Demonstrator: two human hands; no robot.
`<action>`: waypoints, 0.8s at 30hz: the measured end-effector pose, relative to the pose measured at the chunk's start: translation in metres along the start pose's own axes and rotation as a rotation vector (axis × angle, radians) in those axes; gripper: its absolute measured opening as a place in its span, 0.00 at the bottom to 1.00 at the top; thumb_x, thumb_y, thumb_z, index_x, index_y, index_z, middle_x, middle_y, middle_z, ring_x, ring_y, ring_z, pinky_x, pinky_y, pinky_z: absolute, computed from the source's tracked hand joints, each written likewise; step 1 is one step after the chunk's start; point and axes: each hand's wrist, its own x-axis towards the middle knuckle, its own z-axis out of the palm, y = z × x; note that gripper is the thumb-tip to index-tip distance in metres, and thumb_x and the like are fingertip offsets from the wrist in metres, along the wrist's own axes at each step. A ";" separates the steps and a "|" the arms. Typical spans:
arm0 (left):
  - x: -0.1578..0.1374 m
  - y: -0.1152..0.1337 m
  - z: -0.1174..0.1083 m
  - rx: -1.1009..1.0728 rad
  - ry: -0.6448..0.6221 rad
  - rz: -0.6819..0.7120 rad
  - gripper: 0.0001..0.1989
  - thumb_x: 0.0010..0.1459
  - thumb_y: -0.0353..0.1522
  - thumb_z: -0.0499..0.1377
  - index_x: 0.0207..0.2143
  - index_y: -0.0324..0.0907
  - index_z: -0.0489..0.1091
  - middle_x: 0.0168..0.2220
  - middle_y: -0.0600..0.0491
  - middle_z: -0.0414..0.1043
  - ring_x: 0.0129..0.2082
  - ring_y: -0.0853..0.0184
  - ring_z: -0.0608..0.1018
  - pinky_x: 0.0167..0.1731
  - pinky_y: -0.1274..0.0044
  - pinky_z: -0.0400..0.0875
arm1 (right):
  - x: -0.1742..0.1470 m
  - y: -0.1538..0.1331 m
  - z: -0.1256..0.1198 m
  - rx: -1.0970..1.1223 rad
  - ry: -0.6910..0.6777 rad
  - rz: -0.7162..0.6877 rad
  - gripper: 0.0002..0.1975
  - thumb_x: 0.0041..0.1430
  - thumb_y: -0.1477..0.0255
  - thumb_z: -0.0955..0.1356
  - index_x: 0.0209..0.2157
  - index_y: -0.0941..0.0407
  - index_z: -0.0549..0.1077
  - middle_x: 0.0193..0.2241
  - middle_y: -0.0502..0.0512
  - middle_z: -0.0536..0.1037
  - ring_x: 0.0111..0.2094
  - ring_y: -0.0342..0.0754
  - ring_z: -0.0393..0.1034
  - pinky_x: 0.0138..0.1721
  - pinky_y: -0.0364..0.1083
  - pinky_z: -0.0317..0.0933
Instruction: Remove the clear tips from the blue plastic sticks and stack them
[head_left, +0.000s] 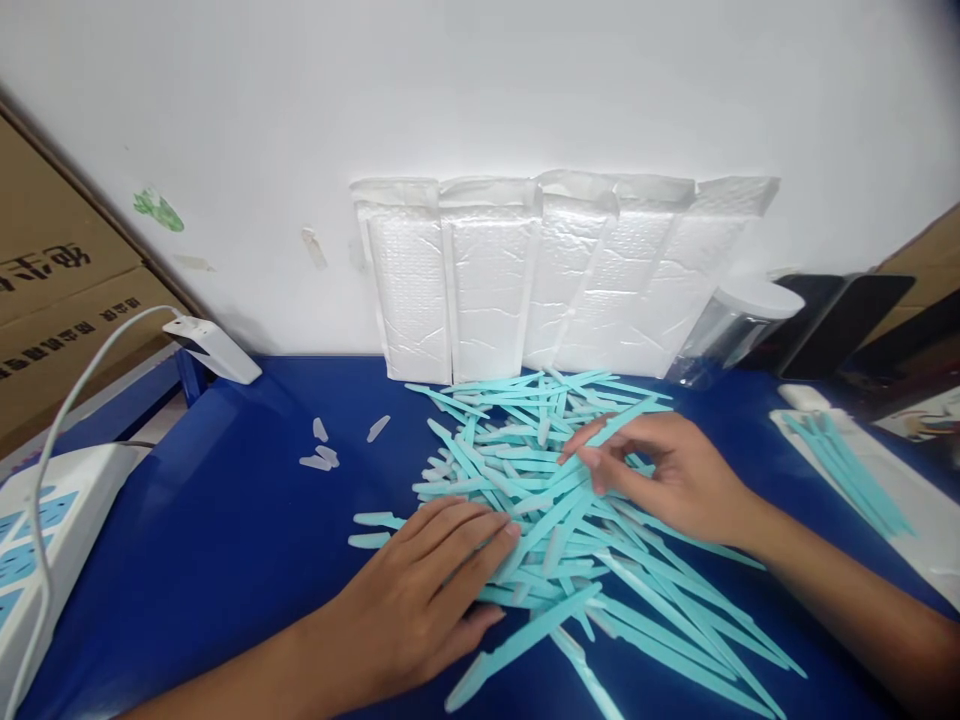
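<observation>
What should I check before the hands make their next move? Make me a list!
1. Right hand has a turquoise stick: ok, pinched between thumb and finger.
2. Left hand touches the pile: ok, at its left side.
3. Pile is neat: not ok, sticks cross every way.
4. Small translucent pieces lie apart from the pile: ok, on the blue table.
5. Sharp edges covered: cannot tell, too small.
</observation>
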 end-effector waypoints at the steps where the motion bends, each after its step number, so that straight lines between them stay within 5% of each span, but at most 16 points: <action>1: 0.000 0.001 -0.002 -0.032 0.007 -0.012 0.31 0.69 0.32 0.60 0.71 0.33 0.60 0.63 0.37 0.72 0.66 0.51 0.72 0.68 0.58 0.68 | 0.000 0.000 0.000 -0.003 0.001 -0.013 0.19 0.69 0.62 0.71 0.23 0.53 0.78 0.31 0.56 0.86 0.38 0.53 0.83 0.29 0.44 0.73; 8: 0.000 0.011 -0.006 -0.135 -0.111 0.002 0.48 0.64 0.49 0.65 0.76 0.35 0.51 0.70 0.36 0.64 0.71 0.45 0.64 0.73 0.51 0.56 | 0.002 0.009 -0.007 -0.058 0.155 -0.056 0.18 0.68 0.65 0.72 0.22 0.54 0.77 0.30 0.56 0.85 0.36 0.52 0.83 0.27 0.43 0.71; 16: 0.001 0.005 -0.007 -0.124 -0.080 -0.067 0.34 0.66 0.24 0.57 0.73 0.41 0.57 0.71 0.40 0.63 0.73 0.49 0.62 0.72 0.50 0.60 | 0.003 0.015 -0.006 -0.065 0.040 -0.028 0.19 0.68 0.62 0.71 0.23 0.55 0.78 0.30 0.55 0.85 0.29 0.49 0.79 0.30 0.45 0.73; 22: 0.000 0.002 -0.003 -0.101 -0.080 -0.082 0.34 0.67 0.33 0.62 0.73 0.41 0.59 0.71 0.38 0.62 0.73 0.47 0.62 0.71 0.50 0.62 | -0.002 -0.012 -0.027 -0.030 0.172 -0.017 0.12 0.68 0.63 0.72 0.32 0.53 0.82 0.31 0.54 0.85 0.27 0.48 0.78 0.28 0.45 0.73; 24: 0.000 0.002 0.001 -0.066 -0.079 -0.084 0.34 0.68 0.37 0.63 0.73 0.40 0.59 0.71 0.38 0.61 0.73 0.47 0.62 0.71 0.50 0.62 | -0.014 -0.034 -0.031 0.065 0.039 0.003 0.10 0.70 0.66 0.71 0.34 0.50 0.84 0.32 0.54 0.86 0.25 0.46 0.77 0.25 0.43 0.71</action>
